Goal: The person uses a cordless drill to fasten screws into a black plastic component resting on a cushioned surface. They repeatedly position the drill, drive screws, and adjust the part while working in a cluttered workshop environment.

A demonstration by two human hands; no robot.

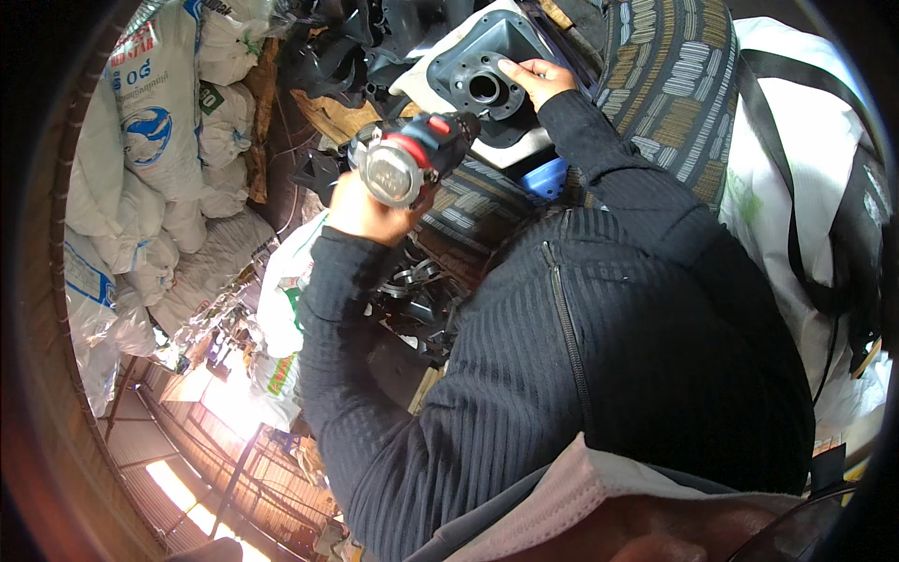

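Note:
My left hand [367, 211] is wrapped round the grip of a dark cordless drill [412, 155] with red accents. The drill's nose points up and to the right, close to a black moulded part [513, 42]. This part has a square flange, a round central hole and several small holes round it. My right hand [543, 81] pinches its right side, thumb and finger near the hole, other fingers partly hidden. Under the part lies a whitish surface [538, 145]. Whether the drill's tip touches the part cannot be made out.
A patterned cushioned seat [670, 84] curves at the right, beside a large white bag [796, 178] with black straps. Stuffed white sacks [150, 122] are piled at the left. More black parts [323, 66] lie at the far side; metal pieces [412, 281] lie below the drill. A blue bowl [545, 178] sits near my right forearm.

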